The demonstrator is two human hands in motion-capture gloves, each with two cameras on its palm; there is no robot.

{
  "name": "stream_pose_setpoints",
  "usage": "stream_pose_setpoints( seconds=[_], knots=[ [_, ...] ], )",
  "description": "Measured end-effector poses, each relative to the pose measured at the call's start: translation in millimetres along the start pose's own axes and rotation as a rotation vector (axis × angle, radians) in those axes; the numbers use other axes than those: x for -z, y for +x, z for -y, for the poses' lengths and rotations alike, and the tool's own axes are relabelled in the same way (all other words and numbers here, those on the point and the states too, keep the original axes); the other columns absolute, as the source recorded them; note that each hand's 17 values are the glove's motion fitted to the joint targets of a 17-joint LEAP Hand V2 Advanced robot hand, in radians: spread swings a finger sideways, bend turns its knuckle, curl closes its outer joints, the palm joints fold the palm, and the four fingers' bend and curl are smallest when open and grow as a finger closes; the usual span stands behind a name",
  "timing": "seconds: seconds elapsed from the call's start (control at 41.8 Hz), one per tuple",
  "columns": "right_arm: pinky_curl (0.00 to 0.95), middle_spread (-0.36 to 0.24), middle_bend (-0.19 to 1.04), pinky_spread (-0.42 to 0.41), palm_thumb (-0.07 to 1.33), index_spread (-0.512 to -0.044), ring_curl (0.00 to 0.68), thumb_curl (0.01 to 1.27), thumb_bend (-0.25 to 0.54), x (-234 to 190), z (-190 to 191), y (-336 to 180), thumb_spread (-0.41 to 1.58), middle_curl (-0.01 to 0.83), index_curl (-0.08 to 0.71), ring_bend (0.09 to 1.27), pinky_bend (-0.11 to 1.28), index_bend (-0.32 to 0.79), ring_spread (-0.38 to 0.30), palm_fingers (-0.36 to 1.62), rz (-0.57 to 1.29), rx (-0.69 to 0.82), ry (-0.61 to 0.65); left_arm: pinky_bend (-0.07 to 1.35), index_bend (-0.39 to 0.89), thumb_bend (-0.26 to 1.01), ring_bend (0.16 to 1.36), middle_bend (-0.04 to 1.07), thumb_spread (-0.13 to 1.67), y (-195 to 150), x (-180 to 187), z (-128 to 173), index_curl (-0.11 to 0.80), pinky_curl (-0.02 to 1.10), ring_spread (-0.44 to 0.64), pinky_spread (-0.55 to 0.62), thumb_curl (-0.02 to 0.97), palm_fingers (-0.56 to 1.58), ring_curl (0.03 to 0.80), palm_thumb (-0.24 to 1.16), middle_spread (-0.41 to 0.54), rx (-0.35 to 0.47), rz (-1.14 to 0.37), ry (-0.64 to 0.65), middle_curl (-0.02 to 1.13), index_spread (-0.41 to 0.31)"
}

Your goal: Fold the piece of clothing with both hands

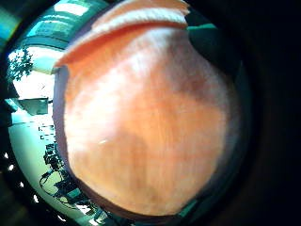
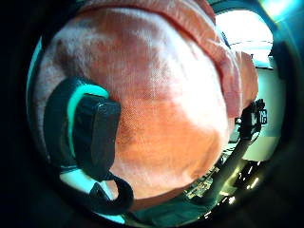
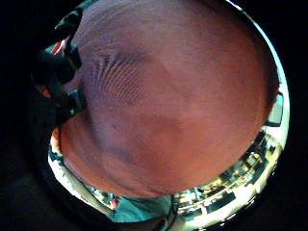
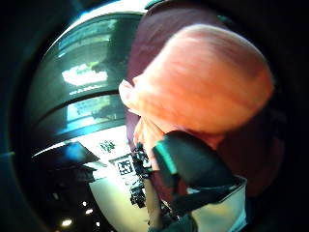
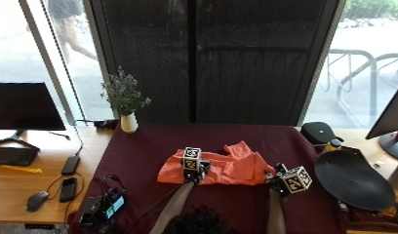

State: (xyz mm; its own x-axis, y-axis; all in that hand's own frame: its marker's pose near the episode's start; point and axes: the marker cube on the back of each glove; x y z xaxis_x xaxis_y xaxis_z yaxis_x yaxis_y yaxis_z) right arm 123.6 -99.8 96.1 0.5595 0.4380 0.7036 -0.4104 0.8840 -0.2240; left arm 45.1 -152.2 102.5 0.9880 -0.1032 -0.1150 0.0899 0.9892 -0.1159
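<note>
An orange garment (image 5: 218, 168) lies crumpled on the dark red tablecloth (image 5: 147, 151), with one flap raised at its far side. My left hand (image 5: 194, 171) is at the garment's near edge, about the middle. The orange cloth (image 2: 166, 104) fills its palm views, and a gloved finger (image 2: 92, 137) curls over it. My right hand (image 5: 277, 181) holds the garment's near right corner. There its thumb (image 4: 193, 166) lies against a bunch of orange cloth (image 4: 207, 87). Cloth (image 3: 168, 96) also fills the right little finger side view.
A white vase with a plant (image 5: 128, 122) stands at the table's far left. A black round object (image 5: 351, 178) lies at the right edge, behind it a small bottle (image 5: 333, 145). Black devices with cables (image 5: 101, 207) sit at the near left corner.
</note>
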Motion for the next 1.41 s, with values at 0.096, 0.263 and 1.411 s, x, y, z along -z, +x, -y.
stream_pose_setpoints(
  seconds=[0.096, 0.263, 1.411],
  knots=[
    [0.403, 0.052, 0.19, -0.081, 0.51, -0.315, 0.458, 0.31, 0.071, -13, 18, -7, 1.18, 0.34, 0.102, 0.88, 0.96, 0.04, -0.068, 0.67, 0.214, -0.016, 0.074, 0.45, 0.19, -0.03, 0.43, 0.2, 1.4, -2, -4, 2, 0.367, 0.34, 0.14, 0.21, 0.194, 0.39, 0.369, 0.16, -0.003, 0.013, -0.019, 0.017, 0.42, -0.086],
    [0.367, -0.002, 0.19, -0.164, 0.82, -0.257, 0.416, 0.38, 0.202, -12, 11, -18, 1.17, 0.355, 0.203, 0.73, 0.82, 0.21, -0.116, 0.93, 0.381, -0.175, 0.07, 0.47, 0.18, -0.01, 0.42, 0.16, 1.42, -7, -2, 0, 0.382, 0.35, 0.18, 0.24, 0.182, 0.34, 0.361, 0.11, 0.01, 0.015, -0.059, -0.032, 0.4, -0.082],
    [0.367, -0.172, 0.14, -0.326, 1.12, -0.285, 0.423, 0.64, -0.021, -258, -169, -331, 0.57, 0.358, 0.213, 0.58, 0.69, 0.06, -0.241, 1.04, -0.229, 0.987, -0.095, 0.41, 0.14, 0.09, 0.51, 0.21, 1.49, -186, 137, -69, 0.339, 0.37, 0.18, 0.28, 0.271, 0.4, 0.348, 0.45, -0.027, 0.323, -0.173, 0.255, 0.43, -0.08]
  ],
)
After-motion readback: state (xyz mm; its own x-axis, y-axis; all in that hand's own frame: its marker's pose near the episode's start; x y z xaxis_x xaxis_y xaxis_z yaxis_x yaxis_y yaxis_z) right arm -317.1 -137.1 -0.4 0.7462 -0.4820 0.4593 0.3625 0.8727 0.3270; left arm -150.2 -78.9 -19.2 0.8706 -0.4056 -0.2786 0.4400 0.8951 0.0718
